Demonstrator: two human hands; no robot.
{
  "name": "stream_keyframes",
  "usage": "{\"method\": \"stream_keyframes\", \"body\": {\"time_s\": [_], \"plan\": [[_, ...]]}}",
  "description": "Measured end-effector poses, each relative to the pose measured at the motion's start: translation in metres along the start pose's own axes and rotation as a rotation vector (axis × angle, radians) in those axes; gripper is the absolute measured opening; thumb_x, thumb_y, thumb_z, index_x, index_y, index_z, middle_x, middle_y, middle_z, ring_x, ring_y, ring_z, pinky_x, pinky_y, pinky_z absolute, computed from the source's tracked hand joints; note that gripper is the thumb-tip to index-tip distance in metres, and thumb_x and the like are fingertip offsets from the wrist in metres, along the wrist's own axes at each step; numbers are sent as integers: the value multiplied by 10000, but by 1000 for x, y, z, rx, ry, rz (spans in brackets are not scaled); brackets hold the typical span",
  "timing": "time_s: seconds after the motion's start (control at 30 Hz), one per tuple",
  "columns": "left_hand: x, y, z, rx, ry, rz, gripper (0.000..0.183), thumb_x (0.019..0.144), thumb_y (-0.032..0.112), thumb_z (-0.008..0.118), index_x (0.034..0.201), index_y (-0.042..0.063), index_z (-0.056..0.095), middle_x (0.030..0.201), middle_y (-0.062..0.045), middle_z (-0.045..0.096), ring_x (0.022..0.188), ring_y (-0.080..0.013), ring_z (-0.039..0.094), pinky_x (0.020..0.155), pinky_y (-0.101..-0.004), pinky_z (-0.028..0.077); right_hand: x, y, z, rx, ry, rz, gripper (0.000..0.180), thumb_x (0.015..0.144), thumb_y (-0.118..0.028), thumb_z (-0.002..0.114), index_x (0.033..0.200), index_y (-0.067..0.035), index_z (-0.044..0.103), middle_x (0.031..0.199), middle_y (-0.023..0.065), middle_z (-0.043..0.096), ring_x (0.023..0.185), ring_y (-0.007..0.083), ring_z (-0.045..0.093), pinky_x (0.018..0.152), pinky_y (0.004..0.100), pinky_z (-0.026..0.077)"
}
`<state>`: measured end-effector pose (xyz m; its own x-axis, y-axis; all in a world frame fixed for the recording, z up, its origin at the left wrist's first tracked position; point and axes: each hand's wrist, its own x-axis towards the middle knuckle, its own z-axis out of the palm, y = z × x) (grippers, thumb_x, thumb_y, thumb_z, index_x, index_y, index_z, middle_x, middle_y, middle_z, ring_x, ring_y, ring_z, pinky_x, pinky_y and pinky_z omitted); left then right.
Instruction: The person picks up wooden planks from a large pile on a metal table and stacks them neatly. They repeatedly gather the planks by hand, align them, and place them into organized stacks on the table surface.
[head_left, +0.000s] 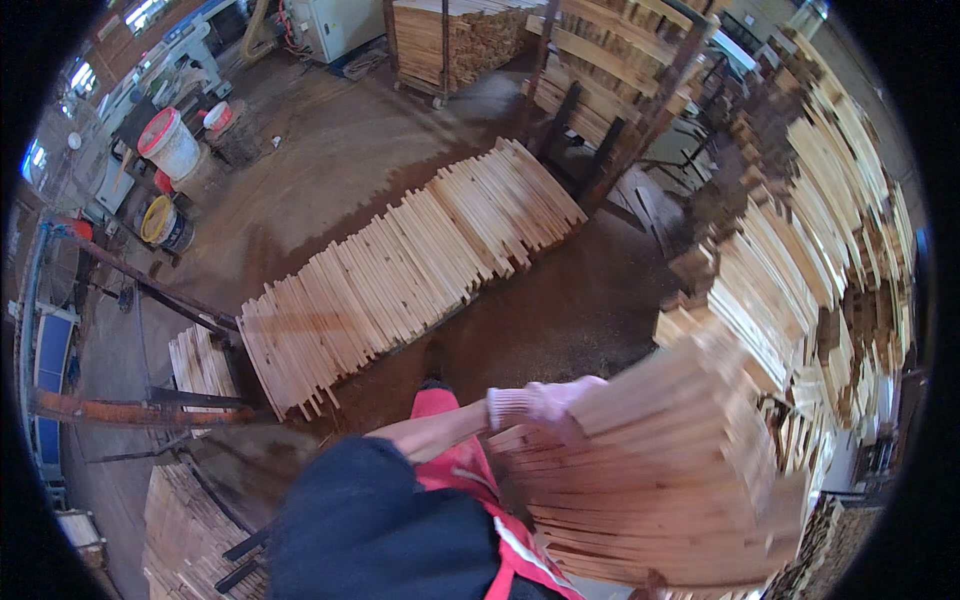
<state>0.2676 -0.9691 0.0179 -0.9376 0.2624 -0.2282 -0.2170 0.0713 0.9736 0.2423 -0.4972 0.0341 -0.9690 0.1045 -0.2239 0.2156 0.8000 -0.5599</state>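
My left hand (551, 405), in a pale pink knit glove, grips the near upper end of a wide bundle of wooden boards (645, 487). The boards are thin, reddish-brown and fanned side by side, with uneven, motion-blurred far ends. They lie in front of my body at the lower right, close to the stacked lumber. My right hand is out of view. Ahead on the floor stretches a long row of narrow wooden strips (405, 262), laid side by side.
Tall stacks of pale boards (772, 292) rise at the right. A rusty metal rack post (652, 105) stands beyond the strip row. At left are an orange metal bar (142, 409), a white bucket (169, 142) and a yellow-lidded bucket (165, 223). More strips (187, 532) lie lower left.
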Motion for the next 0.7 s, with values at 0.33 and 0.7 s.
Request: {"method": "stream_keyframes", "body": {"time_s": [0.33,0.7], "plan": [[-162,-304,-141,-717,817,-405,411,901,132,726,1276,-7,632,1038,-124,743,967,-223,712,868,-359,574,166,-320,301,-149,-935,-279,660,786,-122,813,1372,19,545,1263,155,695,1028,269,715,890,372,598],[-154,-580,-399,-1320,1127,-473,841,981,493,601,1566,105,137,1538,-237,356,1381,-376,462,1153,-479,392,260,-523,854,-1074,-816,-993,623,1052,-492,505,1524,-88,459,1524,134,517,1398,292,489,1167,443,406]]}}
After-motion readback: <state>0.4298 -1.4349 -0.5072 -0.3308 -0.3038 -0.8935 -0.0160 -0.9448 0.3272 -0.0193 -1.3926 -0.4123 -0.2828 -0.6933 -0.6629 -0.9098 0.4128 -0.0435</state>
